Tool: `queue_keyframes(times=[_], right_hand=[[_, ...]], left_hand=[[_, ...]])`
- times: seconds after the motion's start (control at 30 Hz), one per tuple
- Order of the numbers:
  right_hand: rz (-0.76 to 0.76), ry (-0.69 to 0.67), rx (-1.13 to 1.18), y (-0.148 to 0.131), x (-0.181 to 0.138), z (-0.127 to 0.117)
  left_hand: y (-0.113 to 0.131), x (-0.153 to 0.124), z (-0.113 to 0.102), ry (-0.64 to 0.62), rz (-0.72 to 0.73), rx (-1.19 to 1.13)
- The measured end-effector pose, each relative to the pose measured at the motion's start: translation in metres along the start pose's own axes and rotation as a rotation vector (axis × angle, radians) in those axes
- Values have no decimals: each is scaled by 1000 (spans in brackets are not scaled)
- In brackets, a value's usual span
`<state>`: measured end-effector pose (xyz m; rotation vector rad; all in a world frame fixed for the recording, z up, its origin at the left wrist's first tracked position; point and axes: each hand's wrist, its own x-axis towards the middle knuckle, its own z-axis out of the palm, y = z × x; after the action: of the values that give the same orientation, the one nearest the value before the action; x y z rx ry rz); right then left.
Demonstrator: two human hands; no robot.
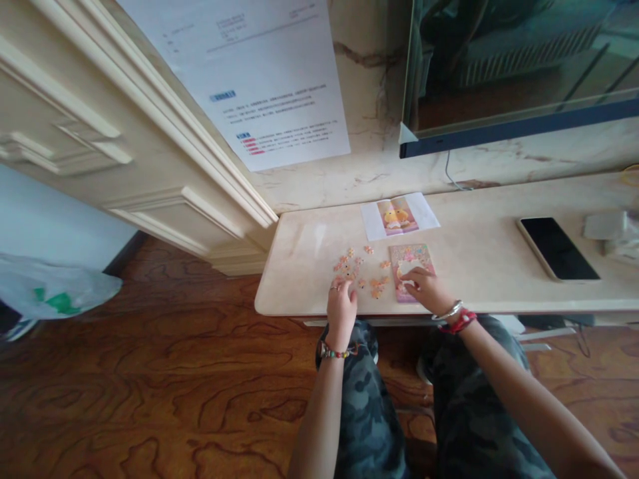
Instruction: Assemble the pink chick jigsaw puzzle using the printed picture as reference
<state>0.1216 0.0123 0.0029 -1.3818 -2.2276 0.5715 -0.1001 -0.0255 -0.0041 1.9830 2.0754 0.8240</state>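
A small jigsaw puzzle (410,253) lies on the cabinet top, its pink and tan border filled and a pale bare patch in the middle. Over that patch is my right hand (424,286), fingers bent down and drawn together; whatever is between them is too small to make out. Loose puzzle pieces (348,265) are scattered to the left of the puzzle, with another cluster of pieces (378,286) closer to it. My left hand (342,306) rests at the near edge of the scattered pieces, fingers curled together, and their contents are hidden.
Behind the puzzle lies a paper sheet with a yellow printed picture (398,216). A phone (558,249) and a whitish object (612,229) are at the right. A television (524,73) hangs above the cabinet top (294,266), beside a printed notice (269,86).
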Motion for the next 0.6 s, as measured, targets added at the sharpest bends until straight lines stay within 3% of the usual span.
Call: queue_keyframes(times=[0.13,0.27,0.6], right_hand=[[-33,-136,-128,-15,28,21],[-14,-199,-193,-15,39,26],[-109,-127,-133,-3,33,22]], left_hand=[[7,0,3,-15,5,34],[9,-3,3,-43,8,49],[-11,10,1,61,-50,30]])
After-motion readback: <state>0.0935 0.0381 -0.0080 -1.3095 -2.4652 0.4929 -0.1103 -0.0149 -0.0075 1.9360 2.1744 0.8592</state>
